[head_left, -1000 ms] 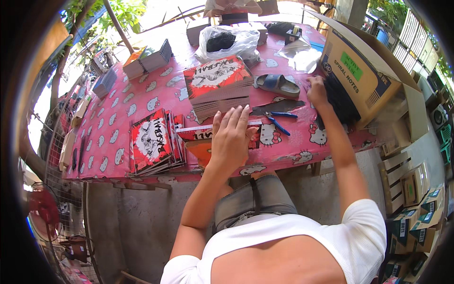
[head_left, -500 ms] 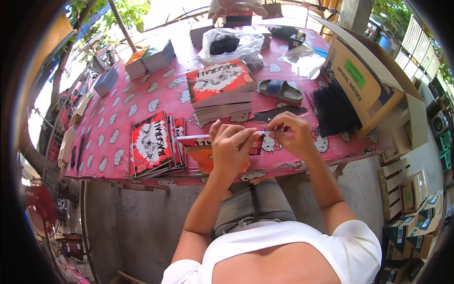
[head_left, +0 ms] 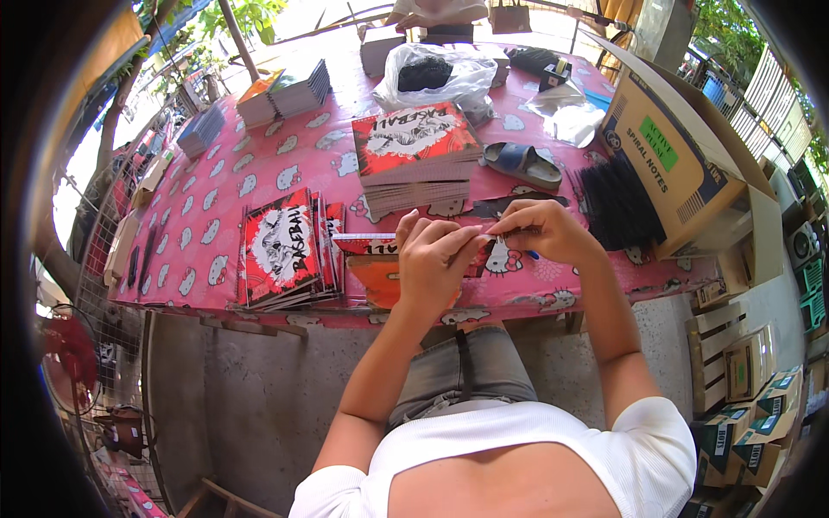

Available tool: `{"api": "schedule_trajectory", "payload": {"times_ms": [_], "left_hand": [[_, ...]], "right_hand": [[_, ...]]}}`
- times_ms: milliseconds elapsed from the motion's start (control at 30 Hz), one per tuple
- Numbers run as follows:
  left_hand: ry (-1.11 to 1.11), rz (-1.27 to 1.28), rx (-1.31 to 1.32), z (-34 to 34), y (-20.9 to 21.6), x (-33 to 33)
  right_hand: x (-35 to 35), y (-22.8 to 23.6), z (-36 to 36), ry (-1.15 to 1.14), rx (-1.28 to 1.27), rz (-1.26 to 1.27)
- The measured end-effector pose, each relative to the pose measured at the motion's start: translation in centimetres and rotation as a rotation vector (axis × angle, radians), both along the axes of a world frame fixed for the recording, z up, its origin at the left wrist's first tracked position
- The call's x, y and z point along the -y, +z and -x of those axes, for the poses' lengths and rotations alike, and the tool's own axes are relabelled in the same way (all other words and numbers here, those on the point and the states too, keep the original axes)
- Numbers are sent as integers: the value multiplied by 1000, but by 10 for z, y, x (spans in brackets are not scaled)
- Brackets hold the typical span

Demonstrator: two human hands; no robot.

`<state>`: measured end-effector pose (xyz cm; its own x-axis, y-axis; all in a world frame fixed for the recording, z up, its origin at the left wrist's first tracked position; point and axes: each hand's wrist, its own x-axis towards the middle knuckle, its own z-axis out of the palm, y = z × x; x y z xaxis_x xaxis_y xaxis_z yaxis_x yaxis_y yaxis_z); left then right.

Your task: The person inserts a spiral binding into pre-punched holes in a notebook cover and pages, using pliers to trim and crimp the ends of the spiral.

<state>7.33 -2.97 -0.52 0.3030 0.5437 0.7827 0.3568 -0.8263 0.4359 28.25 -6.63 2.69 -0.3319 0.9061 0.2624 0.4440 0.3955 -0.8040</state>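
My left hand (head_left: pixel 436 255) is closed around a red-and-black notebook (head_left: pixel 367 245), held tilted so its long white page edge faces up. My right hand (head_left: pixel 548 229) pinches at the notebook's right end, close to my left fingertips. What lies between the right fingers is too small to make out. Under the notebook an orange sheet or cover (head_left: pixel 376 281) lies at the table's near edge. Left of it is a pile of red notebooks (head_left: pixel 281 246) with dark spiral spines. Beyond my hands stands a tall stack of similar red notebooks (head_left: pixel 414 142).
Black spiral coils (head_left: pixel 617 203) lie heaped against a large open cardboard box (head_left: pixel 682 164) at the right. A blue slipper (head_left: pixel 522 164) sits behind a dark flat strip (head_left: pixel 518 203). Farther back are a plastic bag (head_left: pixel 458 73), more notebook stacks (head_left: pixel 298 91) and another person (head_left: pixel 436 13).
My right hand has come slightly left, its fingertips now nearly meeting my left ones. A short dark coil seen by the right fingers earlier no longer shows. The view has shifted slightly.
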Motion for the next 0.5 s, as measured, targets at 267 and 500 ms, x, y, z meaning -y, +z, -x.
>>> {"api": "schedule_trajectory", "payload": {"times_ms": [267, 500], "left_hand": [[199, 3, -100, 15, 5, -1], [137, 27, -123, 17, 0, -4]], "right_hand": [[20, -6, 38, -328, 232, -384], [18, -7, 49, -369, 265, -378]]}}
